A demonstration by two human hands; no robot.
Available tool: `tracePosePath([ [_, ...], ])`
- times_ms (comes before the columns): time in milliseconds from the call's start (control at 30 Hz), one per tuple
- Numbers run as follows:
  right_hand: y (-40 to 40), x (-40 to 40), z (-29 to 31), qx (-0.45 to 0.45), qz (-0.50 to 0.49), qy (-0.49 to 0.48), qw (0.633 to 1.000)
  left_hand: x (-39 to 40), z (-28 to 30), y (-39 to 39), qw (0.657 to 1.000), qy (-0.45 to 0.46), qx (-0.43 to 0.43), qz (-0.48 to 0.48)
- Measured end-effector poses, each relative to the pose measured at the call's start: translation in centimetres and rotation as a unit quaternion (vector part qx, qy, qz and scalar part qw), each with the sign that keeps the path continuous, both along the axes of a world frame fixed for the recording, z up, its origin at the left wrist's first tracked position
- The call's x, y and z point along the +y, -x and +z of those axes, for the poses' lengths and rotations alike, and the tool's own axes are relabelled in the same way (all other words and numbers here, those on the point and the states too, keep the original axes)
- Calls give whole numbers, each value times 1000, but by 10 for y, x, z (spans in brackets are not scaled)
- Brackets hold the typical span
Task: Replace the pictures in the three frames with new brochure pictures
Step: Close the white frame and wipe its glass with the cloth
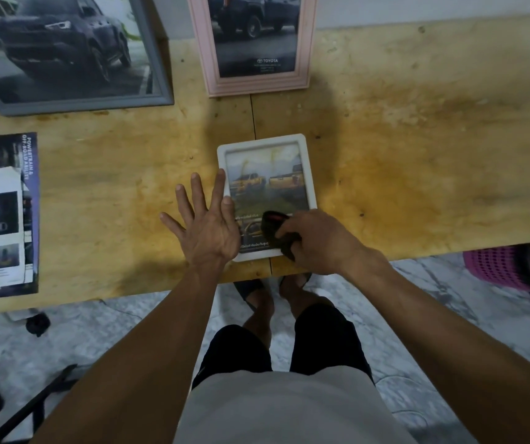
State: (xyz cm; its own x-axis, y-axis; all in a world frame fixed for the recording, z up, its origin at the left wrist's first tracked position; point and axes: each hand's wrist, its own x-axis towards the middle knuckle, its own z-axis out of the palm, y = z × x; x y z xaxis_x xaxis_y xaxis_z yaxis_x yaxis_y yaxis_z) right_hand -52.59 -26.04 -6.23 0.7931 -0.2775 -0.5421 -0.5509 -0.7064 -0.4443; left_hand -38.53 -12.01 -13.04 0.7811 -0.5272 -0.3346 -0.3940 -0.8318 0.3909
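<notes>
Right grip clutching cloth, on white frame

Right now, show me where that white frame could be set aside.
Bare wood lies right of the white frame, up to the wall. A smaller patch sits between the brochures and the left hand. The back left, holding the grey frame and pink frame, is crowded.
</notes>
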Motion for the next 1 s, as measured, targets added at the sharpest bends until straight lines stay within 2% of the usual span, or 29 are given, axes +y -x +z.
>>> tracePosePath([
  [33, -2, -5, 9, 9, -27, -30, 999, 0, 0, 0, 1000, 0, -2, 0],
  [100, -9, -17, 22, -40, -81, -38, 995, 1, -1, 0, 1000, -1, -5, -3],
  [200, -34, -40, 21, -137, -127, 42, 982, 1, -2, 0, 1000, -2, -11, 1],
  [267, -52, -52, 8, -153, -131, 88, 976, 0, -2, 0, 1000, -3, -15, 3],
  [367, -61, -54, -17, -94, -44, 154, 983, 0, -2, 0, 1000, -4, -16, 5],
  [433, -55, -46, -27, -98, 20, 206, 973, 0, -2, 1, 1000, -1, -17, 5],
  [500, -47, -36, -26, -97, 12, 214, 972, 0, -1, 1, 1000, 1, -19, 6],
  [633, -23, -15, -17, -60, 4, 179, 982, 0, -1, 0, 1000, 5, -17, 4],
  [733, -7, -5, -7, -53, -34, 105, 993, 0, 0, 0, 1000, 4, -9, 3],
  [867, 1, -13, 7, 9, -82, -3, 997, 1, 0, -1, 1000, 0, -9, 1],
  [933, -5, -23, 14, -28, -134, -19, 990, 1, 0, -1, 1000, -1, -8, 1],
  [1000, -18, -32, 16, -91, -172, 27, 981, 1, 1, -1, 1000, 0, -7, 0],
])
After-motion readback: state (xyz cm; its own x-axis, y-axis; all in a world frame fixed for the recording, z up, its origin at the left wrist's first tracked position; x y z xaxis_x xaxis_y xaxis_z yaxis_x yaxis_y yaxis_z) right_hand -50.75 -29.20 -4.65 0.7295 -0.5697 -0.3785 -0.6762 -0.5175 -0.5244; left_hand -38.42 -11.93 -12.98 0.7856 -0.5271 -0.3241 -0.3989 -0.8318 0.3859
